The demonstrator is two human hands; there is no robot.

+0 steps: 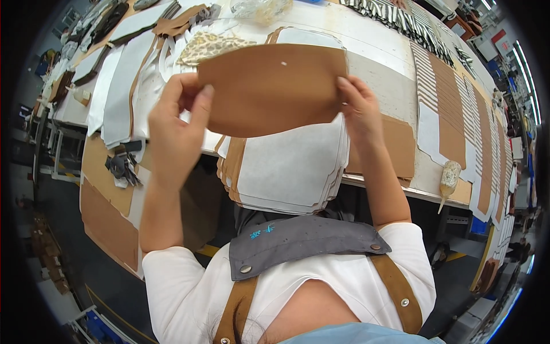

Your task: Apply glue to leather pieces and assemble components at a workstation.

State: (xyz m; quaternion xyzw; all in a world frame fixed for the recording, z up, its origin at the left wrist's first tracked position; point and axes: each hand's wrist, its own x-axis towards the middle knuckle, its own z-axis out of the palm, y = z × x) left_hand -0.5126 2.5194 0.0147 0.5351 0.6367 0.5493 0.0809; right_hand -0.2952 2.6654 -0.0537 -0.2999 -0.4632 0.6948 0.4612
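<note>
brown panel (pixel 272 89) spans the fingers (pixel 204 103), long edges free.

A pale squeeze bottle (pixel 450 176) lies at the near edge of the surface (pixel 395 86), beside overlapping brown and striped pieces (pixel 450 114). Crumpled clear plastic (pixel 264 10) rests farther back, beyond spotted material (pixel 209 48).

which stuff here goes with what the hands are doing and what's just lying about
Likely in use:
- brown panel, held between left hand and right hand
- stack of pale and brown sheets just below it

Probably just lying about, untouched:
- spotted piece
- dark scraps
- crumpled clear plastic
</note>
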